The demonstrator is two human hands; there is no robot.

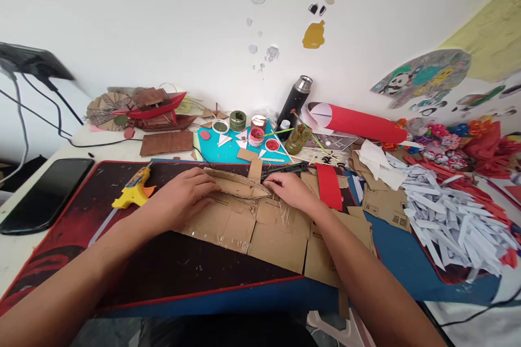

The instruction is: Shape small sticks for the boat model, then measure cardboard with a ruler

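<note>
A boat-shaped cardboard piece (234,183) with raised, curved walls lies at the middle of the desk. My left hand (191,195) is closed around its left end, the fingers over the near wall. At the pointed right tip, my right hand (290,188) pinches the cardboard between thumb and fingers. Flat cardboard sheets (232,225) with printed marks and shiny tape lie under both hands. A yellow hot glue gun (134,190) with a clear glue stick rests left of my left hand. Just beyond my right hand lies a dark tool (299,167), partly hidden.
A black phone (46,192) lies far left. Behind are red-brown model boats (158,105), open paint pots (256,135), a black flask (293,100) and a red paper roll (362,124). Folded white paper strips (456,214) pile up at right. Power cables (61,114) cross the left side.
</note>
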